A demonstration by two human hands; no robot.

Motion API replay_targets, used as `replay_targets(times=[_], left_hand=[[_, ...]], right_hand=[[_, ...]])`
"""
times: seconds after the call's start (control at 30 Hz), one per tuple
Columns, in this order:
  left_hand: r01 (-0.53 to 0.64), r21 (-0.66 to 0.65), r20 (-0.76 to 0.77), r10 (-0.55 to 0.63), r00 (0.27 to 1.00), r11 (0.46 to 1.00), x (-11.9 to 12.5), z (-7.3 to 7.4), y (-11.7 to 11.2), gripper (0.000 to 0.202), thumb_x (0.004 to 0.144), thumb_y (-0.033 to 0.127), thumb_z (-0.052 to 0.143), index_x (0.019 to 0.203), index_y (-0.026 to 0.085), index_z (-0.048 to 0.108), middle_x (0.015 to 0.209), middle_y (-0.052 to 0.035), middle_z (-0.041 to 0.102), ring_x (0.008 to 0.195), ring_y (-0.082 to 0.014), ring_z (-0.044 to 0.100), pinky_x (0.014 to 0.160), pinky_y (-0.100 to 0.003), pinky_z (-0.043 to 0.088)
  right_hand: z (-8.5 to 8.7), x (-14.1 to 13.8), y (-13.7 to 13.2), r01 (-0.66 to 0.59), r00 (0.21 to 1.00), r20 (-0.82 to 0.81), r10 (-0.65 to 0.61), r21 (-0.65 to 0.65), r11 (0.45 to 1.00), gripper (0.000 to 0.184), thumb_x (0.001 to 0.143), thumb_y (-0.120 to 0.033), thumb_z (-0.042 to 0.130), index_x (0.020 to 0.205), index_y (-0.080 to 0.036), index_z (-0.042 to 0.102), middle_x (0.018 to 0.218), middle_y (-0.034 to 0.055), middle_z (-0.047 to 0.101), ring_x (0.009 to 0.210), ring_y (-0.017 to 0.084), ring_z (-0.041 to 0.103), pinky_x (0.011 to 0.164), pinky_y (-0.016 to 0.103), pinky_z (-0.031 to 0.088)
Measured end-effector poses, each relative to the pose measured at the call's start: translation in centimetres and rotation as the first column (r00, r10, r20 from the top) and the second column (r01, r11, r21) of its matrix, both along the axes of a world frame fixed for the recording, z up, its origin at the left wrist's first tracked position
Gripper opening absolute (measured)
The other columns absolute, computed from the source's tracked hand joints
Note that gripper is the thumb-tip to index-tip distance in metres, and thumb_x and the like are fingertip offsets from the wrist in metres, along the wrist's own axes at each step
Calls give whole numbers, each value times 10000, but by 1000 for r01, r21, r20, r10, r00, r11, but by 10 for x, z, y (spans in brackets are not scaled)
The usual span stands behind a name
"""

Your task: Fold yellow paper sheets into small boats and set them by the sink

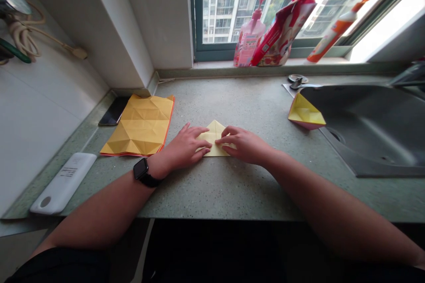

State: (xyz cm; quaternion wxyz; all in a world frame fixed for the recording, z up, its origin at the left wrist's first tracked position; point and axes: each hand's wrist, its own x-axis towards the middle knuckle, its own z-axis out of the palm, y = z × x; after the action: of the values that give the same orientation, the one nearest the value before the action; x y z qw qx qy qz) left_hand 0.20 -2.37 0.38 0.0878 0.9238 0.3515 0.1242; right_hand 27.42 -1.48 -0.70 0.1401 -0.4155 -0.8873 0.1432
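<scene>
two hands on one small folded yellow paper triangle (pixel 214 130), mid-counter (pixel 215 199), apex pointing away from person. left hand (pixel 186 143) on its left side, black smartwatch (pixel 141 169) on wrist; fingers (pixel 196 131) spread, tips on paper's left edge. right hand (pixel 244 145) opp. side, fingers (pixel 229 131) closer together, tips pressed onto paper. no clear pinch by either hand; thumbs mostly hidden. both hands prob. placed so layers wouldn't slip. large creased yellow-orange sheet (pixel 139 126) lay flat to left, beside black phone (pixel 113 110), prob. kept within reach. white flat device (pixel 63 183) near counter's left edge. yellow-and-pink folded paper piece (pixel 305 112) sat just beside steel sink (pixel 372 132), apart from work area. pink pouch (pixel 249 37), red bag (pixel 282 28), orange-and-white tube (pixel 335 31) stood at window, prob. out of the way.
</scene>
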Motion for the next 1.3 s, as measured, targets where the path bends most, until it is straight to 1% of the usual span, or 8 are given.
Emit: replay_targets(times=[0.23,0.43,0.63,0.73,0.83,0.97,1.17,1.3], left_hand=[[-108,11,-116,108,987,994,-28,18,4,179,1005,441,758,1009,303,872,1502,-96,676,1430,-377,574,1270,-771,285],[-139,-31,-153,133,979,990,-49,22,7,380,832,681,879,953,320,875,1448,-91,712,1351,-390,621,1243,-696,348],[-123,61,-176,132,975,991,-52,26,8,275,898,552,859,922,278,842,1332,-78,760,1168,-340,695,1122,-569,480],[-108,93,-167,122,978,990,-49,30,9,265,916,479,851,1047,252,808,1266,-83,766,1112,-312,704,1054,-505,529],[13,76,-99,-5,995,997,-45,33,10,221,966,391,795,1131,244,777,1281,-86,752,1135,-280,704,1015,-439,550],[148,45,0,-149,989,988,-38,35,8,154,1029,259,659,912,226,751,1269,-79,752,1109,-237,710,980,-386,558],[78,107,88,-88,992,991,-27,39,1,170,1077,209,528,1036,204,693,1063,-74,763,963,-204,717,856,-331,567],[15,234,162,-54,985,972,-23,34,-5,152,1104,247,520,1069,211,663,1042,-61,773,901,-190,723,813,-327,567]], right_hand=[[2,1,0,-8,1000,20,9,-32,999,269,996,-305,726,1222,-369,858,1200,74,747,993,230,721,863,371,580],[5,2,0,-19,999,27,20,-40,999,274,996,-306,729,1235,-359,852,1216,79,741,1005,233,719,867,376,574],[3,3,0,-31,999,21,32,-42,999,261,1002,-342,734,1235,-362,851,1220,81,740,1010,235,722,880,387,576],[2,3,1,-26,1000,15,26,-42,999,249,1003,-365,742,1225,-358,853,1223,82,739,1020,238,724,882,388,577],[2,3,2,-26,1000,-2,26,-36,999,235,1007,-405,746,1211,-362,855,1208,78,743,1011,236,723,870,382,574],[4,3,2,-9,1000,-10,8,-27,1000,235,1018,-469,734,1176,-349,861,1176,80,754,1006,242,721,869,385,572],[6,0,-2,-64,998,-22,66,84,994,450,924,-554,830,1297,-301,817,1270,113,771,1150,312,692,1021,484,554],[5,-1,-3,-68,998,14,66,185,980,306,967,-353,769,1268,-327,820,1223,83,794,1064,280,707,942,438,559]])
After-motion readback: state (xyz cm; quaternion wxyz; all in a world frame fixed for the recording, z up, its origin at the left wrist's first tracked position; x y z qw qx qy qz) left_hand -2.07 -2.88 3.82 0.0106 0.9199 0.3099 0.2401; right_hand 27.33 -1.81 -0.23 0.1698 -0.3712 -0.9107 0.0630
